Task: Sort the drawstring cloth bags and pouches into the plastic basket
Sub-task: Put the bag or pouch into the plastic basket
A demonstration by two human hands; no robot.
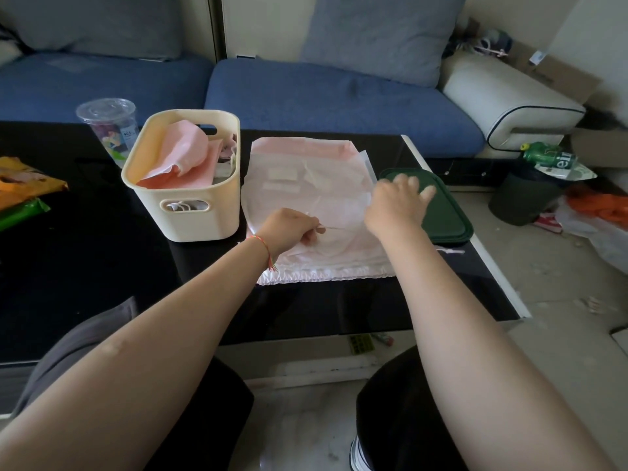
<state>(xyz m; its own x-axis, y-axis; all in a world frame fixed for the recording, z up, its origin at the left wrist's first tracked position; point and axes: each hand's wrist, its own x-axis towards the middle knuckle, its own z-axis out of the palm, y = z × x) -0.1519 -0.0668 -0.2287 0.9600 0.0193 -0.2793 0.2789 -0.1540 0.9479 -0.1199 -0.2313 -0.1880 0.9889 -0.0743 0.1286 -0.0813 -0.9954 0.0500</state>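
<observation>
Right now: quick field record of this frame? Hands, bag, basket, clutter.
left hand: pinches a thin cord over the large bag
right hand: fingers spread at the bag's right edge, grip unclear
large bag: pale pink, flat on black table, gathered hem nearest the person
basket: cream plastic, left of bag, holds pink pouches
green lid: right of bag
plastic cup: behind basket

Both bare forearms reach in from the bottom of the frame toward the centre. The left hand [292, 226], a thin coloured string bracelet [263, 248] on its wrist, sits knuckles-up, fingers curled and pinching. The right hand [397, 202], right of centre and slightly higher, is palm-down, fingers extended and blurred.
</observation>
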